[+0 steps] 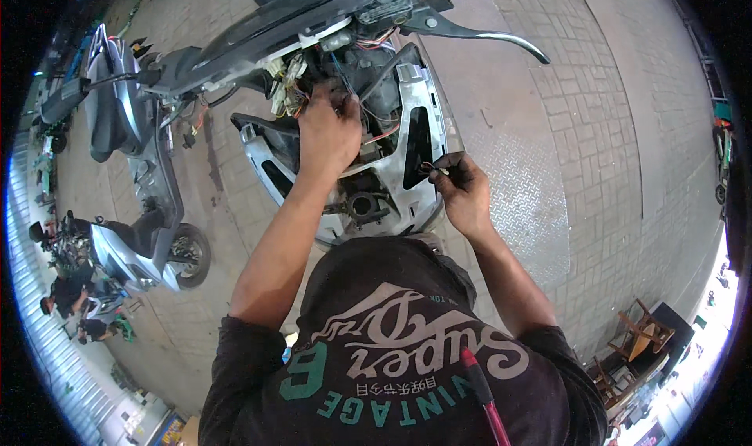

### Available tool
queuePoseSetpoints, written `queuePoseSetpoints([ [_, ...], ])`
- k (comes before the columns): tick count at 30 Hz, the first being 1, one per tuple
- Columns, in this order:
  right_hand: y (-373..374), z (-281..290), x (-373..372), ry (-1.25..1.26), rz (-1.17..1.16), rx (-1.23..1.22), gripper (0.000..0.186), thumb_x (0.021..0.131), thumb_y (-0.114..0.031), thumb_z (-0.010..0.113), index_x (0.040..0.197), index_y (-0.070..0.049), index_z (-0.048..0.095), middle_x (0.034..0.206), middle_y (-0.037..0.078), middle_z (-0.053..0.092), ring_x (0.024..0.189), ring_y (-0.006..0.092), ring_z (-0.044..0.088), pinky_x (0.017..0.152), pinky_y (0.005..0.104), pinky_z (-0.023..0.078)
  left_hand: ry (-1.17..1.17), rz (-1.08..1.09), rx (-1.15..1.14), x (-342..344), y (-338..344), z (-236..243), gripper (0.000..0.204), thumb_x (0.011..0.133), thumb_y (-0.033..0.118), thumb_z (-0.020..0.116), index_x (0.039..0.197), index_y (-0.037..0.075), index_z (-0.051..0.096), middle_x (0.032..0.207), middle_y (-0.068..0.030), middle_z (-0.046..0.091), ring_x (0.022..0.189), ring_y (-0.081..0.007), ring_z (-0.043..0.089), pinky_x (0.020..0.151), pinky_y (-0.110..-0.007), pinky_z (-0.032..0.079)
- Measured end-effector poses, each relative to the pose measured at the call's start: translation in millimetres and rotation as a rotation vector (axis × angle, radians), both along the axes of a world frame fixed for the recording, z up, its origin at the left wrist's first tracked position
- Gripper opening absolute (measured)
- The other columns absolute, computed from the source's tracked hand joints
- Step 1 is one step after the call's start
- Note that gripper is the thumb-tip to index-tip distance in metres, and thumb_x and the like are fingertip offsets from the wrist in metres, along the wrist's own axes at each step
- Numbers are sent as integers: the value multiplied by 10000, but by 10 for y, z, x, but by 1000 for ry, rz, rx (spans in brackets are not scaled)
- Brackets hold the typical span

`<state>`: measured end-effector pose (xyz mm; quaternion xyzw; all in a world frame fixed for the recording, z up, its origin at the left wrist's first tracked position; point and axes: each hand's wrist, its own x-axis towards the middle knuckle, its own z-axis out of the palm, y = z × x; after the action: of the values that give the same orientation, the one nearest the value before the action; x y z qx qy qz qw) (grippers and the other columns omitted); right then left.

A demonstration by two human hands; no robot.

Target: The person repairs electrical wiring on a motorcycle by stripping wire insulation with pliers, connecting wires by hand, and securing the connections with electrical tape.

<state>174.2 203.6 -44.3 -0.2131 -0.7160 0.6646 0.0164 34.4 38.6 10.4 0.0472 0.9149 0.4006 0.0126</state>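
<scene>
In front of me stands a scooter with its front cover off, the silver-grey body panel and loose wiring exposed. My left hand reaches into the cavity below the handlebar. Its fingers are bent inward among dark parts and wires; whatever they grip is hidden. Just left of those fingers hangs a bundle of pale wire connectors. My right hand is closed at the panel's right edge, pinching a small wire connector between thumb and fingers. Dark smudges cover its fingertips.
Across the top runs the handlebar, with a brake lever at right. Another scooter is parked at left, with people farther back. A metal plate lies on the paving; a wooden chair stands lower right.
</scene>
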Motion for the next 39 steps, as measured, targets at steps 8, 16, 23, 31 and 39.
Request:
queuePoseSetpoints([
  [8,62,42,-299,-49,80,-31,127,801,-19,611,918,7,570,774,87,632,693,127,587,644,281,465,-25,-18,7,-245,-52,-177,258,811,187,619,939,-34,588,807,-181,653,780,-319,639,724,-373,481],
  [16,-330,-161,-154,-143,435,150,121,806,-37,635,924,-22,616,824,78,637,766,151,606,697,291,487,-107,-22,105,-243,-253,-200,264,826,215,603,912,-33,625,857,-198,648,807,-312,624,739,-361,459],
  [23,-719,-488,-201,325,377,580,147,748,-44,634,895,-42,626,919,126,602,841,323,595,736,369,504,-348,-148,241,-151,-417,43,208,859,156,572,909,-41,618,796,-81,636,711,-163,579,699,-287,446],
  [31,-775,-630,-144,452,381,657,234,689,-66,681,909,-30,611,967,147,593,871,335,598,728,389,513,-585,110,816,6,-482,52,141,885,152,552,916,28,612,632,7,517,481,-84,442,431,-227,336],
  [39,-685,-553,298,452,678,903,366,648,-213,737,979,-96,635,1152,135,491,1024,307,501,857,429,430,-572,227,825,21,-450,24,122,873,160,546,866,55,608,584,29,464,410,-60,354,350,-226,231],
])
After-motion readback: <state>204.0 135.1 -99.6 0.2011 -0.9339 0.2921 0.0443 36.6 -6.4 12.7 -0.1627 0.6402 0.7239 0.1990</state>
